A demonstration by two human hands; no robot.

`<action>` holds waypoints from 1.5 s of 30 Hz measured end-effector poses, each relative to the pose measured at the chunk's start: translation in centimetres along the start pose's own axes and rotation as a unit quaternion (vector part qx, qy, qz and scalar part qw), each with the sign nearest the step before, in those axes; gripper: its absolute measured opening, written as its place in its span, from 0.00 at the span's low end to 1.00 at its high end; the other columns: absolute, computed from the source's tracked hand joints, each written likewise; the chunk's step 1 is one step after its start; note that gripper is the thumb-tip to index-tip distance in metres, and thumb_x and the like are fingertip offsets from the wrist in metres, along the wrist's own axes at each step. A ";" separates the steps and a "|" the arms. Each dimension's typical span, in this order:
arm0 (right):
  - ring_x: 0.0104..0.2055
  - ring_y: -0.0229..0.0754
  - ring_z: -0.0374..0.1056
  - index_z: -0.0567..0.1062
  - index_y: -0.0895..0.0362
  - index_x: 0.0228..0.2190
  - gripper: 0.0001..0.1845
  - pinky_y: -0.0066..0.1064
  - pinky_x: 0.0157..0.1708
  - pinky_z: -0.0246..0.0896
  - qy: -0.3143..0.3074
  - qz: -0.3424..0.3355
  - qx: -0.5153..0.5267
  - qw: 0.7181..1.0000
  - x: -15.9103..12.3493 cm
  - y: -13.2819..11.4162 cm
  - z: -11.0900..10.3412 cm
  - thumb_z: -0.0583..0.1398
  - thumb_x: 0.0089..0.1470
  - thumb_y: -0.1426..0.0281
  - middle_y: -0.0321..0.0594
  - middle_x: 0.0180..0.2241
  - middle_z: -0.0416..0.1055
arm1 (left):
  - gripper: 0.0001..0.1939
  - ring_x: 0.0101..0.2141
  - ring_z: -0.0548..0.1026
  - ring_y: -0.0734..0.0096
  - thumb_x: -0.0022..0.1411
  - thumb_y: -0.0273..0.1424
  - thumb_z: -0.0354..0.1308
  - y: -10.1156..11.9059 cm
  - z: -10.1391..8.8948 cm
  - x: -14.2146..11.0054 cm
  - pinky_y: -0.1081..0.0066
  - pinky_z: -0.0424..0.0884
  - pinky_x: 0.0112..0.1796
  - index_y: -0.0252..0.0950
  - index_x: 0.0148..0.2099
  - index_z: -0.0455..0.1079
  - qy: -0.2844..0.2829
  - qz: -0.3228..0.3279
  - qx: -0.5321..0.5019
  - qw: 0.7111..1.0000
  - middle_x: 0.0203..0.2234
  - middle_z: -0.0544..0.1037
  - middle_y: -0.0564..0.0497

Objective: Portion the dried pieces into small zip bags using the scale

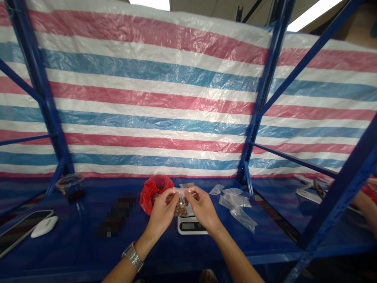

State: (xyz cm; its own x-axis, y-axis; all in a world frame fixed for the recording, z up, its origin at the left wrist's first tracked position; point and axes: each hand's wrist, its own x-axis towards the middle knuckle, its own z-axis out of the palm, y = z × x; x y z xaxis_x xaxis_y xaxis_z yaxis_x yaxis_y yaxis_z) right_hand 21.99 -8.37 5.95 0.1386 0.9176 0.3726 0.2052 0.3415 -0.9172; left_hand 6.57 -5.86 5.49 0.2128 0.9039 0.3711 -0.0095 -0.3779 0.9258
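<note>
Forearms (235,251) extend over a blue shelf (173,255), both hands (202,206) pinching a clear bag (182,207), before striped sheeting (153,102).

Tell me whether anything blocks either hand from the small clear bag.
Nothing visible does: the left hand and right hand both hold the clear bag near its top. The scale shows partly behind the bag, not in between.

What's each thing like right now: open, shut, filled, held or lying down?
Small clear bag, brown pieces inside, top pinched by left hand and right hand; sealing unclear
Red bag, open, brown stuff inside
Scale, partly hidden, reading unclear
Loose clear bags, lying flat
Plastic tub, dark contents
Phone, lying down, screen dark
White case, looks shut
</note>
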 end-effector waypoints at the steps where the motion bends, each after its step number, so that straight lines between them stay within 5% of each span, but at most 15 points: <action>1: 0.28 0.41 0.68 0.77 0.55 0.31 0.19 0.29 0.30 0.62 0.001 -0.003 0.001 1.000 -0.1 -0.1 0.0 0.62 0.58 0.52 0.36 0.26 0.74 | 0.19 0.40 0.83 0.56 0.62 0.48 0.62 0.1 0.0 -0.1 0.63 0.77 0.44 0.37 0.41 0.77 -0.004 -0.001 -0.002 1.000 0.38 0.85 0.46; 16: 0.29 0.41 0.69 0.79 0.56 0.35 0.14 0.30 0.31 0.64 0.023 -0.038 -0.035 0.998 -0.4 -0.3 1.6 0.61 0.57 0.59 0.37 0.27 0.75 | 0.16 0.36 0.81 0.60 0.63 0.46 0.61 1.2 -1.3 -0.1 0.67 0.75 0.39 0.38 0.39 0.78 -0.028 0.017 0.045 0.998 0.33 0.84 0.49; 23: 0.29 0.41 0.69 0.82 0.56 0.33 0.14 0.32 0.33 0.64 -0.009 -0.061 -0.079 0.995 -0.7 -1.4 1.8 0.60 0.59 0.61 0.38 0.28 0.77 | 0.13 0.30 0.76 0.64 0.57 0.41 0.64 0.9 -2.4 0.1 0.69 0.71 0.35 0.38 0.27 0.77 0.011 0.037 0.118 0.992 0.24 0.80 0.52; 27: 0.30 0.41 0.69 0.83 0.55 0.34 0.14 0.32 0.34 0.63 -0.010 -0.059 -0.085 0.995 -0.4 -2.0 0.9 0.61 0.57 0.59 0.39 0.31 0.79 | 0.14 0.35 0.80 0.60 0.62 0.42 0.61 1.1 -1.8 -0.1 0.66 0.74 0.40 0.39 0.34 0.80 0.007 0.049 0.103 0.993 0.32 0.85 0.49; 31: 0.31 0.43 0.69 0.83 0.56 0.35 0.17 0.34 0.37 0.64 0.122 -0.068 -0.123 0.982 0.8 -1.9 -2.6 0.61 0.58 0.57 0.42 0.34 0.81 | 0.22 0.49 0.80 0.58 0.71 0.44 0.52 0.5 -1.0 0.1 0.62 0.73 0.53 0.39 0.58 0.75 0.063 0.050 0.108 0.991 0.51 0.83 0.45; 36: 0.35 0.47 0.73 0.81 0.57 0.41 0.18 0.34 0.39 0.63 0.273 -0.035 -0.247 0.929 4.2 0.8 -7.1 0.59 0.60 0.57 0.45 0.39 0.81 | 0.18 0.54 0.76 0.60 0.75 0.37 0.47 -1.3 -1.7 0.4 0.57 0.69 0.59 0.38 0.56 0.74 0.090 0.114 0.221 0.964 0.52 0.79 0.44; 41: 0.40 0.44 0.74 0.81 0.54 0.37 0.13 0.29 0.37 0.59 0.118 0.024 -0.456 0.882 9.0 5.6 -6.2 0.56 0.64 0.68 0.45 0.44 0.79 | 0.16 0.53 0.76 0.64 0.76 0.33 0.45 -2.3 -1.9 -0.3 0.62 0.70 0.56 0.41 0.56 0.72 0.045 0.125 0.272 0.953 0.50 0.77 0.47; 45: 0.40 0.44 0.75 0.82 0.56 0.35 0.13 0.28 0.36 0.58 0.057 0.040 -0.487 0.871 11.8 8.8 -4.9 0.56 0.63 0.72 0.48 0.44 0.80 | 0.13 0.51 0.76 0.67 0.76 0.30 0.46 -2.5 -1.9 -1.1 0.67 0.70 0.54 0.43 0.54 0.71 0.009 0.143 0.287 0.947 0.48 0.76 0.49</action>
State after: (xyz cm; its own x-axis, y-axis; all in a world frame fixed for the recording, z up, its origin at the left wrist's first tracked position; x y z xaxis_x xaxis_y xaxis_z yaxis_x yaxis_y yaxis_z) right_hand 30.19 4.46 2.95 0.2736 0.8852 0.3762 0.9070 -0.1073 -0.4072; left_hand 4.54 -5.58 2.94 0.2640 0.7501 0.6064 0.4706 -0.6489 0.5978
